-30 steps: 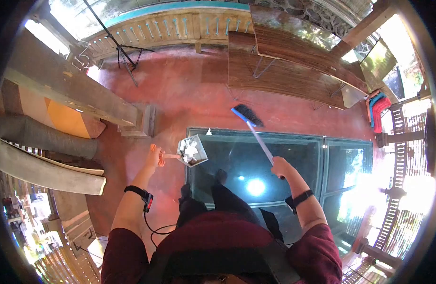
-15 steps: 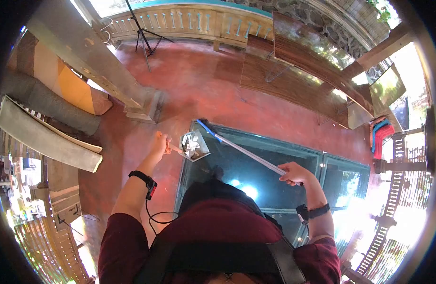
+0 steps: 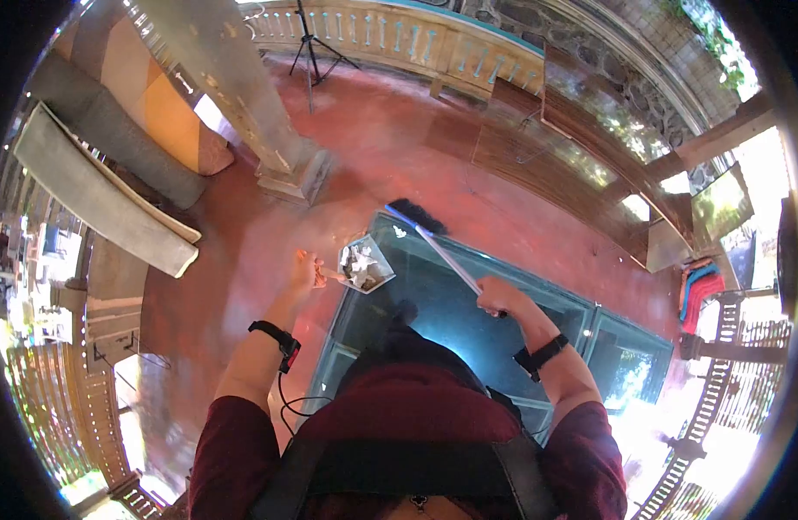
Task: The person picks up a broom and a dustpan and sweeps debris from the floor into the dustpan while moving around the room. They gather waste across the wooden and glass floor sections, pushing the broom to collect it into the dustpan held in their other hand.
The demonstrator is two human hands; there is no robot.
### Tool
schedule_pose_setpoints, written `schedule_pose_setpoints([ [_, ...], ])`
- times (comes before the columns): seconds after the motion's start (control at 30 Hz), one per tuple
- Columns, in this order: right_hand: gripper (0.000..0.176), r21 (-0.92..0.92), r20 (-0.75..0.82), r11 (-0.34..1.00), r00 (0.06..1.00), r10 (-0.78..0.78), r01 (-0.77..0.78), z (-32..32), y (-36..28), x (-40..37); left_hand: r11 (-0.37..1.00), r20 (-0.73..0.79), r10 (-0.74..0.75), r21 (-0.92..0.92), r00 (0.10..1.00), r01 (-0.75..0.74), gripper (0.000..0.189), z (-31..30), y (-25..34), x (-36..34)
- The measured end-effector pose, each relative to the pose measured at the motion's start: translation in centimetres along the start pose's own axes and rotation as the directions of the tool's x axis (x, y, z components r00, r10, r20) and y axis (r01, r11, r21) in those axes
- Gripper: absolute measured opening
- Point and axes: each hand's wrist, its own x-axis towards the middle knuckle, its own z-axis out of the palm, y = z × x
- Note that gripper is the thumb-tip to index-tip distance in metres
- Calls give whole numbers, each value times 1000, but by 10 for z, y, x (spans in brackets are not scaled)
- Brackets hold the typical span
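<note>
Orange at the grip, the dustpan (image 3: 382,272) has its handle (image 3: 331,275) clamped in the curled fingers of our left hand (image 3: 306,269). To the right of the dustpan, our right hand (image 3: 501,299) has its fingers wrapped round the pole of a broom (image 3: 449,258). We judge the dustpan light and stiff, best taken by the handle and held level, since the loose white scraps (image 3: 361,260) in it look light and apt to slide out. Whether it touches the surface below, we cannot tell. Just beyond the dustpan we see a small white piece (image 3: 400,232) and the broom's dark bristles (image 3: 420,215). Under and right of the dustpan lies a framed glass panel (image 3: 433,290), probably slick, whose edge may catch the bristles. Beyond the dustpan, a pillar (image 3: 247,95) limits our room on the left and wooden tables (image 3: 537,158) on the right.
</note>
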Motion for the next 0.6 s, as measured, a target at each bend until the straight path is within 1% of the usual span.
schedule_pose_setpoints([
  [0.07,18,23,54,1000,998,-18,17,12,-3,-21,997,-9,-65,-43,998,65,22,7,9,-29],
  [0.17,27,141,163,989,987,11,-34,24,-7,-56,999,-179,-33,-46,983,25,21,14,5,-44],
  [0.27,36,247,183,966,982,36,-81,27,4,-74,999,-138,-40,-11,990,39,20,7,5,-37],
  [0.37,55,275,217,958,976,18,-78,34,5,-109,999,-79,-39,-10,996,39,20,-4,-2,-36],
  [0.47,53,325,163,937,983,81,-131,32,-24,-155,1000,-100,-13,22,995,15,23,-9,-10,-33],
  [0.5,54,318,137,941,988,74,-115,31,-26,-141,1000,-135,27,-3,991,-28,21,-9,-3,-21],
  [0.57,55,303,96,950,994,54,-81,33,-9,-144,992,-216,102,-46,971,-114,22,2,5,-41],
  [0.6,54,321,67,945,997,46,-66,36,-7,-143,997,-181,59,-31,982,-65,22,-1,2,-41],
])
